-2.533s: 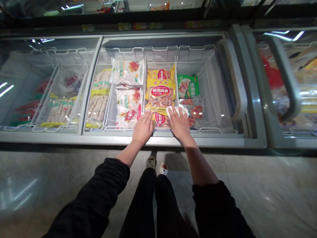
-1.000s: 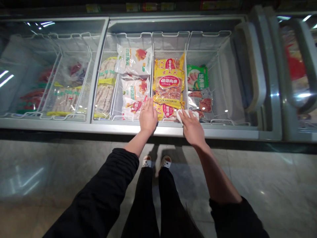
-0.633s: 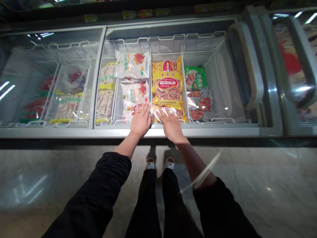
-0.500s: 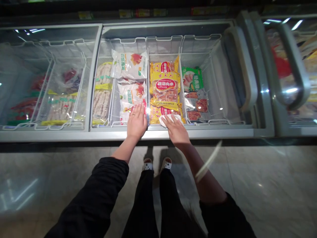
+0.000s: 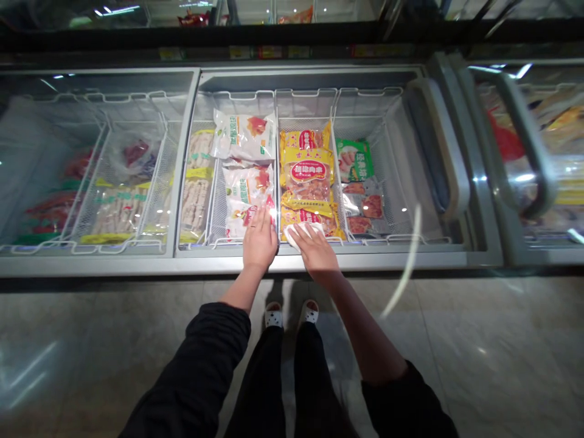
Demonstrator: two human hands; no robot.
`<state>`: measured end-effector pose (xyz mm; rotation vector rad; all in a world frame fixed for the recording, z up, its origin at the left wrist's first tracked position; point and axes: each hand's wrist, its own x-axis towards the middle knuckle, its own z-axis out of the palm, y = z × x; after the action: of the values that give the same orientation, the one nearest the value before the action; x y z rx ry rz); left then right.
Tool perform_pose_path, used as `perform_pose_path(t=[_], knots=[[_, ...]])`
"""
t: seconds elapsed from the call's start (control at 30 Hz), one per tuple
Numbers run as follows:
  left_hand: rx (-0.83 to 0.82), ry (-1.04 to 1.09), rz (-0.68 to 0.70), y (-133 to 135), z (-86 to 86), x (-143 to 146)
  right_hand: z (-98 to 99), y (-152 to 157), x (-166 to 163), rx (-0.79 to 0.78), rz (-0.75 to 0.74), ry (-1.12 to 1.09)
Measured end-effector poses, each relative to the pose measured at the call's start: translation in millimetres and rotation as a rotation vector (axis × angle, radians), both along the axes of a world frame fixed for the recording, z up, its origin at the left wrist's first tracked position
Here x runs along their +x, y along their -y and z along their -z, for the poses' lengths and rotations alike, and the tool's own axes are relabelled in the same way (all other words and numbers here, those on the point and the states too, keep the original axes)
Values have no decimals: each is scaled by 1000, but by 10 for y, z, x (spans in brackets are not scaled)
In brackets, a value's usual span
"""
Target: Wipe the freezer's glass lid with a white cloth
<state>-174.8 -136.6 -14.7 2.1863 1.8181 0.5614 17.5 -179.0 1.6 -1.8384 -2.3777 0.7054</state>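
My left hand (image 5: 260, 243) lies flat with its fingers stretched, above the lower white food bag (image 5: 244, 188) at the front of the chest freezer (image 5: 214, 263). Under my right hand (image 5: 314, 252) is a crumpled white cloth (image 5: 292, 237), held beneath the fingers by the front rim. Beyond that hand, yellow bags of frozen meat (image 5: 310, 173) fill the middle wire basket. Bright light spots suggest a clear glass lid over the baskets; whether both palms rest on glass or on the rim, I cannot tell.
A large grey handle (image 5: 449, 146) curves up at the freezer's right side. A green packet (image 5: 353, 159) lies in the right basket. Bags of pale frozen food (image 5: 196, 198) stand to the left. Tiled floor (image 5: 479, 340) runs along the front.
The view has tilted up, showing more behind the freezer. My right hand and the cloth have slid a little to the left, nearer my left hand, which stays flat in about the same place.
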Motion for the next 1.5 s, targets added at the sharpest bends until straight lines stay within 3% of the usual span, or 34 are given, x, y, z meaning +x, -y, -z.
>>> perform_pose_path(t=[0.13, 0.23, 0.3, 0.4, 0.47, 0.6, 0.7, 0.87, 1.0, 1.1, 1.17, 1.33, 1.43, 1.5], knots=[[-29, -13, 12, 1, -2, 9, 16, -146, 260, 61, 144, 49], [-27, -23, 16, -3, 6, 9, 14, -491, 93, 107, 219, 48], [-19, -28, 22, -5, 11, 4, 11, -608, -107, 115, 194, 18], [-15, -30, 30, -8, 5, -2, 17, -466, -272, 103, 59, -30], [-28, -27, 30, -9, -6, 0, 31, -242, -216, 82, 3, -31], [-53, -9, 39, -7, -20, 24, 58, -23, 92, 80, 89, 30], [-60, 5, 49, -1, -24, 45, 62, -288, 142, 140, 200, 48], [-83, 0, 71, -9, -38, 59, 55, -808, -263, 153, 213, 31], [-95, -2, 78, -21, -12, 66, 46, -583, -377, 155, 79, 17], [-72, 24, 71, -19, 26, 71, 66, -307, -224, 144, 74, 34], [-63, 35, 76, -19, 54, 72, 76, -292, -121, 145, 101, 45], [-72, 21, 89, -41, 145, 47, 52, -914, -231, 172, 216, 38], [-84, 25, 107, -58, 192, 20, 32, -1220, -445, 161, 172, 0], [-98, 28, 117, -64, 197, 8, 22, -1210, -514, 157, 101, -21]])
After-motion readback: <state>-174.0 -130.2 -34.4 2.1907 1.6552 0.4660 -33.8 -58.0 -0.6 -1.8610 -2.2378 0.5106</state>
